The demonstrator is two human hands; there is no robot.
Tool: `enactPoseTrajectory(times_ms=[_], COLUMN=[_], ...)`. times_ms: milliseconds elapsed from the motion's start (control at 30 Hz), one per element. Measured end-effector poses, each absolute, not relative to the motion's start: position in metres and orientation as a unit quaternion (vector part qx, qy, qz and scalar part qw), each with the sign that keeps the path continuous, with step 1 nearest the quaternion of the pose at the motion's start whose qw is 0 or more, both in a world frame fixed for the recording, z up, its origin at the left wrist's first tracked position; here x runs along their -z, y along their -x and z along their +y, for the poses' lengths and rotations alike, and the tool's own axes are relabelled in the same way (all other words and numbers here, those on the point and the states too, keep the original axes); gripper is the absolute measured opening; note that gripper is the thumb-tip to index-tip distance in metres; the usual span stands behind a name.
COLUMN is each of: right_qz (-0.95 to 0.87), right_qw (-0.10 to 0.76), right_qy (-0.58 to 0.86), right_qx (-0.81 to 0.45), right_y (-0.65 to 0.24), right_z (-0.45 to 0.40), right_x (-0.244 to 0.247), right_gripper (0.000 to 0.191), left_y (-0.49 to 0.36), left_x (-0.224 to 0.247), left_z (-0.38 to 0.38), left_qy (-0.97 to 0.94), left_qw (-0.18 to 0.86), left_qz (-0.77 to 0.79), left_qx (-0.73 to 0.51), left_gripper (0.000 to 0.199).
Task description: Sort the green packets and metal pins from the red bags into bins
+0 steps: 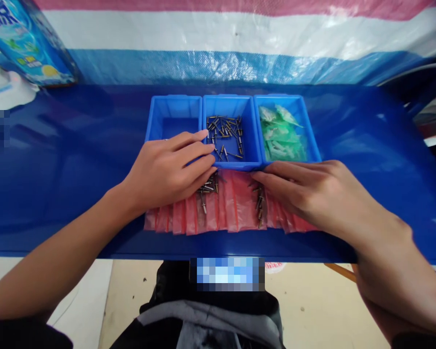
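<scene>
My left hand [172, 169] lies palm down over the front of the left and middle bins, its fingers extended, with dark rivets [204, 191] just below its fingertips. My right hand [308, 191] has its fingers pressed together at the upper edge of the red plastic bags [241, 206]; what they hold is hidden. The bags lie overlapping in a row. A few rivets [259, 206] lie at the bags beside my right fingertips. In the middle blue bin [250, 162] are several loose rivets [225, 128]. Green bags [283, 138] fill much of the right bin [310, 131].
The left blue bin [176, 104] shows a bare floor where visible. A blue packet [32, 43] and a white object [7, 89] are at the back left of the blue table [94, 126]. A striped sheet [218, 34] hangs behind. A pixelated rectangle [227, 274] is below the front edge.
</scene>
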State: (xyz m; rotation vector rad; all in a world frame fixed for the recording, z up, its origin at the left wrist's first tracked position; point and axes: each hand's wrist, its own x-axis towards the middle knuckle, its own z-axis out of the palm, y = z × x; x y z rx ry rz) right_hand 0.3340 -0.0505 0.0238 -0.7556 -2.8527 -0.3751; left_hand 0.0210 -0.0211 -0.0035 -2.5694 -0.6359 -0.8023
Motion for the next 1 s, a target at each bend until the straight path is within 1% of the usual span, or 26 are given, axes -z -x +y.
enactPoseTrajectory(times_ms=[100, 167, 267, 333, 367, 433, 467, 533, 600, 667, 733, 800, 900, 1000], right_qz=[-0.952, -0.94, -0.891, -0.857, -0.849, -0.865, -0.886, -0.934, -0.961, -0.967, -0.967, -0.964, -0.946, -0.92], right_qw=[0.131, 0.203, 0.32, 0.357, 0.362, 0.338, 0.303, 0.204, 0.111, 0.072, 0.071, 0.092, 0.151, 0.238], right_qy=[0.255, 0.271, 0.305, 0.334, 0.349, 0.356, 0.342, 0.293, 0.254, 0.243, 0.244, 0.249, 0.286, 0.303], right_qx=[0.11, 0.046, -0.105, -0.162, -0.16, -0.108, -0.073, -0.013, 0.015, 0.024, 0.022, 0.013, -0.015, -0.072], right_y=[-0.333, -0.328, -0.32, -0.317, -0.318, -0.322, -0.325, -0.331, -0.333, -0.332, -0.329, -0.327, -0.324, -0.322], right_z=[-0.051, -0.053, -0.056, -0.056, -0.055, -0.053, -0.051, -0.049, -0.047, -0.048, -0.051, -0.053, -0.053, -0.051], right_x=[-0.022, -0.022, -0.022, -0.022, -0.022, -0.02, -0.019, -0.016, -0.014, -0.013, -0.014, -0.015, -0.018, -0.018], right_gripper=[0.028, 0.02, 0.018, 0.019, 0.02, 0.02, 0.021, 0.022, 0.021, 0.022, 0.022, 0.019, 0.015, 0.009], left_y=[-0.021, -0.021, -0.02, -0.02, -0.02, -0.02, -0.02, -0.02, -0.02, -0.02, -0.02, -0.02, -0.02, -0.02], left_x=[0.004, 0.004, 0.005, 0.005, 0.005, 0.004, 0.004, 0.005, 0.005, 0.006, 0.006, 0.006, 0.005, 0.006], left_z=[-0.02, -0.02, -0.019, -0.019, -0.019, -0.019, -0.018, -0.018, -0.018, -0.018, -0.018, -0.018, -0.018, -0.017], left_qy=[0.914, 0.915, 0.917, 0.917, 0.917, 0.917, 0.917, 0.916, 0.916, 0.918, 0.918, 0.917, 0.917, 0.918], left_qw=[0.183, 0.178, 0.175, 0.176, 0.176, 0.177, 0.178, 0.18, 0.179, 0.175, 0.172, 0.175, 0.178, 0.177], left_qz=[-0.219, -0.218, -0.215, -0.211, -0.211, -0.21, -0.211, -0.211, -0.21, -0.21, -0.211, -0.212, -0.211, -0.212], left_qx=[0.289, 0.289, 0.288, 0.288, 0.288, 0.288, 0.288, 0.29, 0.291, 0.289, 0.287, 0.289, 0.288, 0.285], left_gripper=[0.012, 0.012, 0.013, 0.013, 0.013, 0.013, 0.013, 0.013, 0.013, 0.013, 0.012, 0.012, 0.013, 0.013])
